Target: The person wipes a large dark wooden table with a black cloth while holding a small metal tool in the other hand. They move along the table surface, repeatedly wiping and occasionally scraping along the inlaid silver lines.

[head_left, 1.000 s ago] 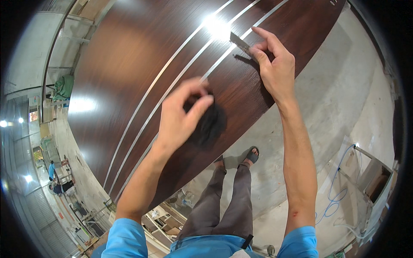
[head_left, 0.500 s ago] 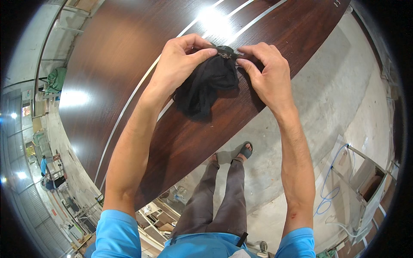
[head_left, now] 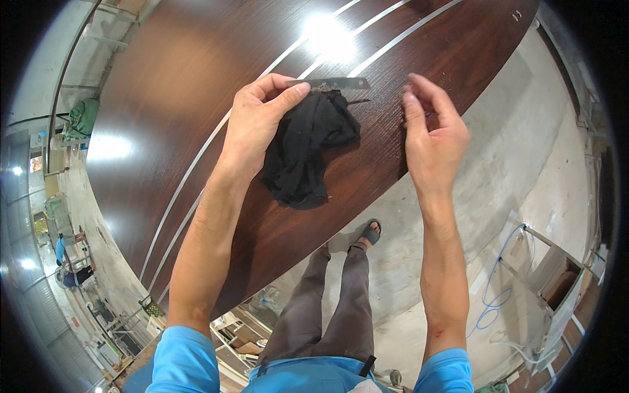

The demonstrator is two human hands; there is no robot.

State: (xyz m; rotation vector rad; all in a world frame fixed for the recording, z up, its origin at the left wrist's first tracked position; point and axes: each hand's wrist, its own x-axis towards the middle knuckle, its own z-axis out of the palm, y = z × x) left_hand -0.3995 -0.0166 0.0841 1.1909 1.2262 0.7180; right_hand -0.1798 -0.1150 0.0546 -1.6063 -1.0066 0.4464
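Observation:
A thin, flat dark metal blade [head_left: 344, 84] with a small hole near its free end is pinched between the thumb and fingers of my left hand [head_left: 259, 111]. Greyish fluff clings to the blade's lower edge. Directly beneath it, a crumpled black cloth [head_left: 308, 147] hangs or lies over the dark wood-grain panel [head_left: 177, 85]; whether my left fingers also grip the cloth is hidden. A narrow dark strip juts out at the cloth's upper right. My right hand [head_left: 436, 131] is apart from both, its thumb and fingertips drawn together. Anything between them is too small to make out.
Pale stripes [head_left: 196, 157] run along the glossy panel, which has a curved edge. Below lies a concrete floor [head_left: 386, 262]. A blue hose [head_left: 488, 301] and a metal frame [head_left: 557, 262] stand at right. Another person [head_left: 77, 276] is far off at left.
My right hand has let go of the blade and moved right. My left hand has shifted slightly left and down, leaving the blade in plain sight. The black cloth sits lower.

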